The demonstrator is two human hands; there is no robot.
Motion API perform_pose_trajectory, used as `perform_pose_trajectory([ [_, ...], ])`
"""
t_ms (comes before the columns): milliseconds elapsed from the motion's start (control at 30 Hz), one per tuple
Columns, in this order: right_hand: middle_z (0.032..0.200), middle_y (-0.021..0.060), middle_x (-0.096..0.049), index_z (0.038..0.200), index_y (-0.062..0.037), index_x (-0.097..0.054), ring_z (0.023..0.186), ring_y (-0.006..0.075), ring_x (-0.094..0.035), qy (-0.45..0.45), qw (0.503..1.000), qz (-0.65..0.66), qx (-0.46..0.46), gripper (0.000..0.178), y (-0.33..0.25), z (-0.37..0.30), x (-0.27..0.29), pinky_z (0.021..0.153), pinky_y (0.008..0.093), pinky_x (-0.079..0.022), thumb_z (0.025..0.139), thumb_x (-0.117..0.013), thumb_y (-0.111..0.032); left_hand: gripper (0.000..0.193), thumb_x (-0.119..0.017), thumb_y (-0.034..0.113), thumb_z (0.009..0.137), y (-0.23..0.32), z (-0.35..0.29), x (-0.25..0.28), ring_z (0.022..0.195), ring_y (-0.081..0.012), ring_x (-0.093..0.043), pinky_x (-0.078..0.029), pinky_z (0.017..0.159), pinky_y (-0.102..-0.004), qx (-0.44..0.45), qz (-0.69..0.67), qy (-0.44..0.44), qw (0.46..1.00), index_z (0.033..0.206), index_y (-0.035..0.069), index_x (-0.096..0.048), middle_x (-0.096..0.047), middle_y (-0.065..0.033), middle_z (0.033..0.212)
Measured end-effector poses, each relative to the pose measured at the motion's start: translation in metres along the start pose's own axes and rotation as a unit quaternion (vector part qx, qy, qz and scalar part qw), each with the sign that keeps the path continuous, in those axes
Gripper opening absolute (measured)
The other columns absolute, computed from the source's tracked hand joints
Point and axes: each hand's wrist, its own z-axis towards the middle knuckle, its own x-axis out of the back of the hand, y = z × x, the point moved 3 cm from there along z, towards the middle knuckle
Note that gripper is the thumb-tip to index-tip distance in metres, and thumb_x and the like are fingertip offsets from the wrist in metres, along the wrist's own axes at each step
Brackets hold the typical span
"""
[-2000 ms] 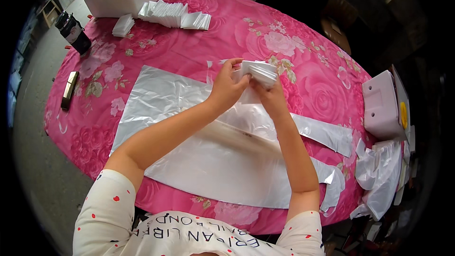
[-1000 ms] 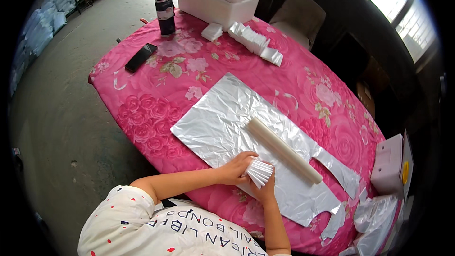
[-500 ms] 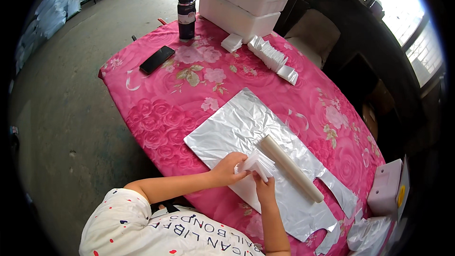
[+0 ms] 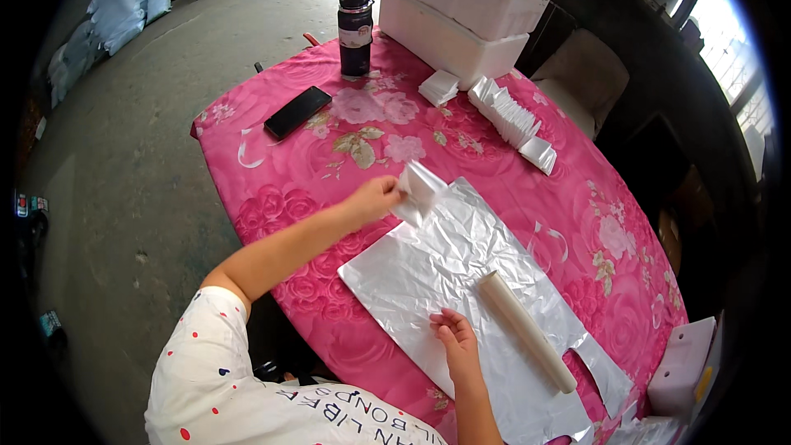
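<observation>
My left hand, arm stretched forward, pinches a folded white plastic bag by its near edge, above the far left part of the silvery-white plastic bags. These lie flat as a creased sheet with handle cut-outs at the near right end. Over the sheet's near left part hovers my right hand, its fingers loosely bent and apart, with nothing visible in them. A pale cylindrical rod rests lengthwise on the sheet, to the right of that hand.
Under everything spreads a pink floral tablecloth. Toward the back are a black phone, a dark flask, white foam boxes, a small folded stack and a row of folded white bags. A white container sits at the right edge.
My hands have parted. The left has moved forward with a folded bag, while the right has let go and stays near the sheet's near side. The whole view has shifted slightly.
</observation>
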Motion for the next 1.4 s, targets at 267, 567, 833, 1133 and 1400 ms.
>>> perform_pose_trajectory([
  [267,0.105,0.0132,-0.06,0.115,0.0027,-0.05,0.091,0.0182,-0.06,0.001,0.997,0.055,-0.059,0.027,0.02,-0.017,0.017,0.08,0.0289,-0.048,0.089,-0.052,-0.005,0.024,-0.057,0.023,0.085,0.005,0.18,0.091,0.08,-0.0138,-0.061,-0.048,0.067,-0.0281,0.128,0.111,0.038,0.985,0.103,0.007,-0.06,-0.064,-0.0039,0.091],
  [567,0.101,0.0138,-0.062,0.111,0.0027,-0.052,0.085,0.0189,-0.062,0.01,0.991,0.066,-0.112,0.023,0.016,-0.014,0.017,0.077,0.0313,-0.051,0.088,-0.051,-0.002,0.048,-0.062,0.027,0.08,0.022,0.242,0.098,0.098,-0.0237,-0.059,-0.048,0.081,-0.0357,0.102,0.261,0.051,0.958,0.117,-0.003,-0.053,-0.061,-0.0161,0.108],
  [833,0.105,0.0124,-0.06,0.115,0.0033,-0.049,0.089,0.0176,-0.061,-0.009,0.993,0.058,-0.103,0.025,0.017,-0.014,0.016,0.081,0.0299,-0.049,0.091,-0.049,-0.004,0.116,-0.069,0.065,0.057,0.029,0.217,0.069,0.118,-0.0364,-0.045,-0.038,0.098,-0.0407,-0.007,0.527,0.225,0.819,0.133,-0.01,-0.025,-0.042,-0.0276,0.129],
  [1133,0.099,0.0108,-0.062,0.109,0.0019,-0.054,0.086,0.015,-0.061,0.015,0.998,0.022,-0.062,0.023,0.014,-0.021,0.008,0.077,0.0264,-0.049,0.087,-0.054,-0.002,0.101,-0.069,0.054,0.065,0.039,0.188,0.053,0.131,-0.0387,-0.021,-0.019,0.107,-0.045,-0.141,0.477,0.301,0.814,0.136,-0.003,-0.026,-0.026,-0.024,0.14],
  [1400,0.109,0.0154,-0.056,0.11,-0.001,-0.055,0.103,0.0323,-0.051,0.238,0.783,-0.518,0.247,0.04,-0.05,-0.053,0.093,0.091,0.0402,-0.039,0.072,-0.066,-0.005,0.046,-0.069,0.019,0.075,0.039,0.014,-0.038,0.119,-0.0329,-0.042,-0.032,0.101,-0.0412,-0.36,0.341,0.025,0.868,0.115,0.003,-0.054,-0.048,-0.017,0.126],
])
